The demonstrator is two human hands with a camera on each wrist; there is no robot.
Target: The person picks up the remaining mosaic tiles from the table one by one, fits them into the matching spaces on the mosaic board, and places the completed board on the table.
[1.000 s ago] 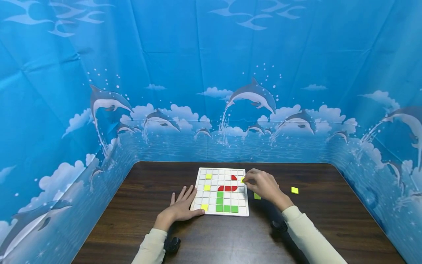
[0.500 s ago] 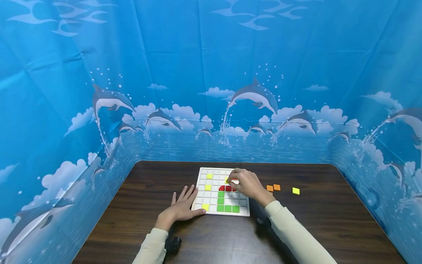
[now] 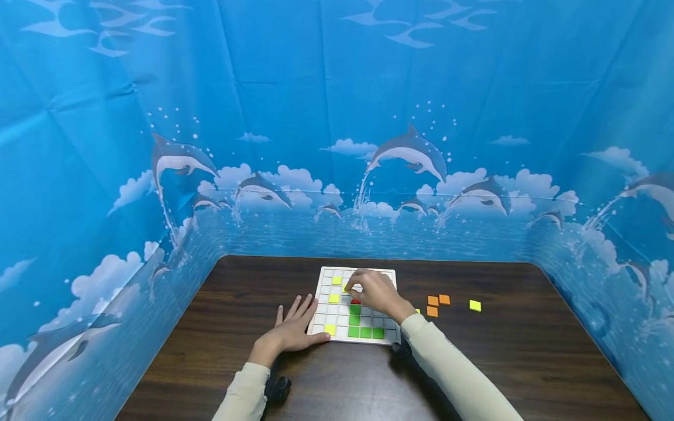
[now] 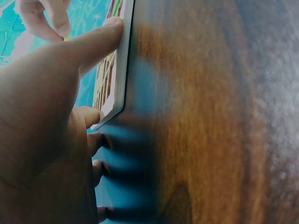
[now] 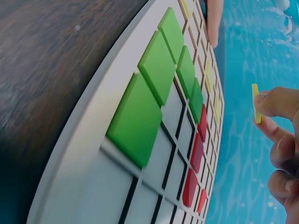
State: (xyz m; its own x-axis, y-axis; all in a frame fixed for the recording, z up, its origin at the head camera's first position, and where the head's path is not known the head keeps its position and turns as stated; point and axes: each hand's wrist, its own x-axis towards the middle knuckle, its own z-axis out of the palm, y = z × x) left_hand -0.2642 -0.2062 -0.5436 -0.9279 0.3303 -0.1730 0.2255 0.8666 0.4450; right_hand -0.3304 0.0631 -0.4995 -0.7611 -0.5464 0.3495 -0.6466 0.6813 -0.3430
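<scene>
A white gridded board (image 3: pixel 339 338) lies on the dark wooden table. Set in its squares are several green tiles (image 3: pixel 354 320), red pieces (image 5: pixel 196 151) and yellow tiles (image 3: pixel 334 298). My right hand (image 3: pixel 375 290) is over the board's upper middle, pinching a yellow tile (image 5: pixel 256 103) between thumb and fingertip, raised above the grid in the right wrist view. My left hand (image 3: pixel 289 330) lies with spread, straight fingers at the board's left edge. Its thumb (image 4: pixel 100 39) rests along the near edge, by a yellow tile at the lower left corner.
Right of the board lie several orange tiles (image 3: pixel 432 311) and a loose yellow tile (image 3: pixel 475 305); another yellow piece shows partly behind the right sleeve. A blue dolphin-print curtain (image 3: pixel 326 117) surrounds the table (image 3: pixel 526 351) at the back and sides.
My right hand has carried the yellow tile leftward from the board's right edge to its upper middle, uncovering the orange tiles. The left hand has stayed in place.
</scene>
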